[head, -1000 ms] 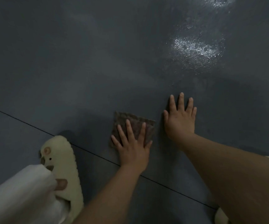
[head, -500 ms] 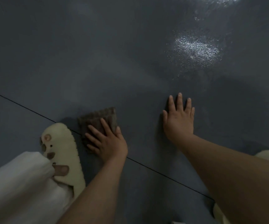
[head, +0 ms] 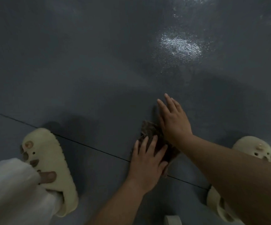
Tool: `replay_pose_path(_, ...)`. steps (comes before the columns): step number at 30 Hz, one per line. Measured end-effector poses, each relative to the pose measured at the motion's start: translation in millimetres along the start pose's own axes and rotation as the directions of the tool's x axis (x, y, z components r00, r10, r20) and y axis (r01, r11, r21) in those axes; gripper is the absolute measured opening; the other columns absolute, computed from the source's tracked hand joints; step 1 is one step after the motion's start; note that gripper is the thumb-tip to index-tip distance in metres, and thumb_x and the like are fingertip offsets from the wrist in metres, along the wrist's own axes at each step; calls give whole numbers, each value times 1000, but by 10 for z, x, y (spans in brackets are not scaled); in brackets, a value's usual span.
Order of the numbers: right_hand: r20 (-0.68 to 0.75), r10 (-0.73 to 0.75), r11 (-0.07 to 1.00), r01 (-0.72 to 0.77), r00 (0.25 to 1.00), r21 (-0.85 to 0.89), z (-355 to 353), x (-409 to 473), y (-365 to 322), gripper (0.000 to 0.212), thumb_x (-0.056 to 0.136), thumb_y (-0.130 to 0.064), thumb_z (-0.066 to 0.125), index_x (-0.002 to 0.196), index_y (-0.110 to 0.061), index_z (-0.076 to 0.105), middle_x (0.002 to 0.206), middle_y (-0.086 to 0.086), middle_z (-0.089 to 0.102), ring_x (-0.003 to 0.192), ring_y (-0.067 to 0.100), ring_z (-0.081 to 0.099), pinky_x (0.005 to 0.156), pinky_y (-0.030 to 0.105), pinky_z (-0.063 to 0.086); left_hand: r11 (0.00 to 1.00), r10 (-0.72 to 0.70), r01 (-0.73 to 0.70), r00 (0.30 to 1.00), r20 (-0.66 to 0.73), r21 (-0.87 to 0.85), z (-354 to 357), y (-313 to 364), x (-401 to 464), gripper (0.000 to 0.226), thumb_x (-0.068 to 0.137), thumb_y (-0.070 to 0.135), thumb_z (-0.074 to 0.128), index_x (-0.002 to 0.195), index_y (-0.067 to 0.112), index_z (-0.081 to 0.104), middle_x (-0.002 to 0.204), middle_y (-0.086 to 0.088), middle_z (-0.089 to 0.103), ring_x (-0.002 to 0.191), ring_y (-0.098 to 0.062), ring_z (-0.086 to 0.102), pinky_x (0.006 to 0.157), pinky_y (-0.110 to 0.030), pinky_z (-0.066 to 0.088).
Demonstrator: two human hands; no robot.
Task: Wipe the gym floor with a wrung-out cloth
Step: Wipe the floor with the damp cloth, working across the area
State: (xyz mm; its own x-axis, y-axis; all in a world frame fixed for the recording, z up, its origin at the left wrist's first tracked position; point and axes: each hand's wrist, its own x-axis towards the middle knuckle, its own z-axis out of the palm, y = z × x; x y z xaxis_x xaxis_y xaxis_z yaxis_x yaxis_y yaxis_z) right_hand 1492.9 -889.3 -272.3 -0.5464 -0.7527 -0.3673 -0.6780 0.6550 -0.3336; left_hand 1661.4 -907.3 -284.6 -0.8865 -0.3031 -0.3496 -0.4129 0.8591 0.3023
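Gym floor (head: 86, 65): dark grey, filled most of the view. A thin dark seam (head: 89, 146) ran diagonally from mid-left down to lower right. A bright glare patch (head: 179, 45) sat on the floor at upper right, w/ a pebbled sheen.

Trouser leg (head: 9, 190): white fabric, lower-left corner, covering part of the left slipper.

Left slipper (head: 48, 161): cream, chunky, w/ holes on top and a small round knob near the toe. It lay across the seam; toe pointed away from the camera.

Right slipper (head: 253, 148): same type, at right edge, largely hidden behind the right forearm (head: 238, 176). A second cream part showed below the forearm.

Right hand (head: 173, 120): palm down, fingers together and extended, angled up-left. Grip: flat, holding nothing. Wrist area overlapped the cloth's right edge; whether fingers touched the floor could not be told.

Left hand (head: 147, 161): palm down on top of the cloth, fingers spread. Grip: flat press, not closed around it.

Cloth (head: 151, 132): brown, crumpled, on the floor between the two hands, approx. centre-low in view, at the seam. Upper part was exposed; lower part lay under the left hand.

Small pale object (head: 172, 220) at bottom edge: cut off, type not identifiable.
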Motion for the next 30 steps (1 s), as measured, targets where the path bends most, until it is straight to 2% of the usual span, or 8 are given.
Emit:
replay_pose_path(3,-137,-140,990,135,981,-46,125,-203,-16,51,88,-28,38,136,-12,42,144,20,41,128,36,34,101,45,40,997,40,-51,982,-182,-58,-258,-206,195,37,79,22,40,101,15,68,97,-4,67,82,-26,62,87,-36,34)
replay_pose_path(5,-157,-226,973,217,961,-76,284,-383,-45,49,82,-30,41,129,-14,43,136,20,50,121,35,37,103,43,35,995,-42,18,969,-245,-97,-438,-404,374,36,72,14,38,93,9,66,87,-8,66,71,-29,61,77,-36,36)
replay_pose_path(8,-73,-381,914,365,921,-176,619,-783,-96,48,87,-39,42,130,-18,45,139,13,49,124,35,46,106,44,26,976,-204,181,951,-232,-117,-697,-675,574,42,71,10,38,103,5,65,102,-14,64,86,-36,61,78,-38,46)
replay_pose_path(12,91,-390,882,400,916,-251,820,-1007,-87,62,88,-58,35,141,-26,35,148,5,40,137,33,24,112,49,9,957,-290,287,954,-68,-49,-848,-785,672,48,86,8,50,134,12,46,142,-9,38,128,-29,33,105,-38,24)
replay_pose_path(21,94,-559,773,559,824,-299,540,-309,158,48,92,-52,31,136,-40,46,148,0,41,138,33,31,111,49,14,909,-412,404,908,-69,-105,-878,-675,832,56,91,13,51,144,18,33,154,-5,19,139,-26,16,111,-41,15)
replay_pose_path(25,-4,-401,871,380,916,-313,138,390,298,53,89,-52,27,135,-36,50,146,4,43,134,35,38,110,49,23,913,-397,394,918,-14,-104,-901,-646,858,66,93,33,53,149,21,21,157,-6,10,142,-25,10,113,-41,12)
replay_pose_path(28,-48,-118,956,101,992,-277,-230,831,515,58,92,-57,15,147,-41,23,158,1,14,146,30,10,114,51,6,923,-385,375,904,186,86,-912,-645,850,104,77,68,56,151,27,-3,158,-4,-10,145,-25,-4,116,-43,2)
replay_pose_path(30,-88,111,968,-128,990,-214,-386,994,664,51,97,-54,19,147,-46,10,160,-4,-2,147,25,-5,112,55,-3,916,-390,350,893,224,198,-901,-645,849,120,66,71,65,150,27,-10,157,-5,-15,145,-26,-5,116,-45,2)
